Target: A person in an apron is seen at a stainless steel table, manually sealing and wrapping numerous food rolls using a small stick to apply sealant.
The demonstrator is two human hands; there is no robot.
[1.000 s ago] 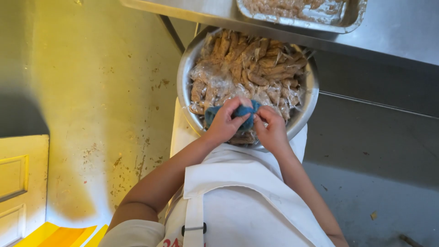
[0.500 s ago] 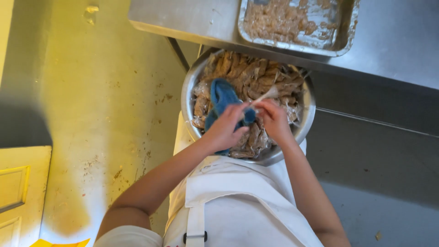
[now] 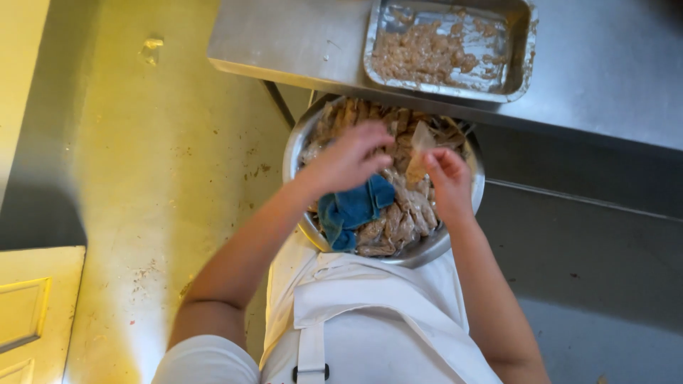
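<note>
Right hand [image 3: 448, 183] pinched on a pale meat strip [image 3: 420, 151], strip held above the far-right part of the round metal bowl [image 3: 302, 142], long axis near upright, free end toward the bowl's far rim; left hand [image 3: 348, 158] loose-fingered, hovering just above the crumpled blue cloth [image 3: 352, 210] at the bowl's near-left edge.

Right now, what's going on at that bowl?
A person in a white apron works over a round metal bowl full of pale coated meat strips. The right hand pinches one strip above the pile; the left hand hovers over a blue cloth lying in the bowl. A metal tray sits on the counter.
</note>
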